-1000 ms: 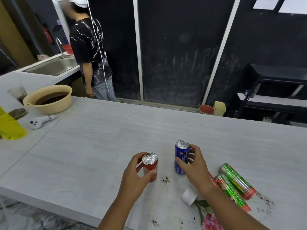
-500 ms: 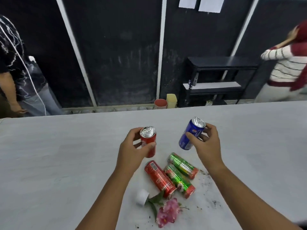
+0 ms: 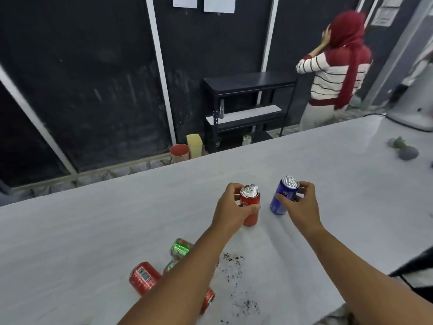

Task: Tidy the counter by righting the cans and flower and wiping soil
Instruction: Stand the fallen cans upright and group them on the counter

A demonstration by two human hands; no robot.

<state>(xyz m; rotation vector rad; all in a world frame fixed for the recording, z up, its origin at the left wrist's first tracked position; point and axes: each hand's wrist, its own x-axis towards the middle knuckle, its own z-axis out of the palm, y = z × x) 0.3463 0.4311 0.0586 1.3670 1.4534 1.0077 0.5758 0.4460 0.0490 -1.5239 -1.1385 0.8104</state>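
My left hand (image 3: 230,208) grips an upright red can (image 3: 251,207) that rests on the white counter (image 3: 93,231). A slightly tilted blue can (image 3: 282,195) is held by my right hand (image 3: 302,205), its base at the counter. Nearer to me, a red can (image 3: 144,277) and a green can (image 3: 180,247) lie on their sides, and my left forearm partly covers two other fallen cans. Dark soil crumbs (image 3: 232,266) are scattered between my arms. The flower is out of view.
A person in a striped top (image 3: 335,73) stands beyond the counter at the right. A black shelf unit (image 3: 248,106), a red pot (image 3: 179,152) and a yellow container (image 3: 194,141) sit on the floor behind. Grey-green objects (image 3: 406,151) lie at the counter's far right.
The view swung right and both hands carried their cans further out over the counter. The blue can came down from the air to the surface. The flower dropped out of view.
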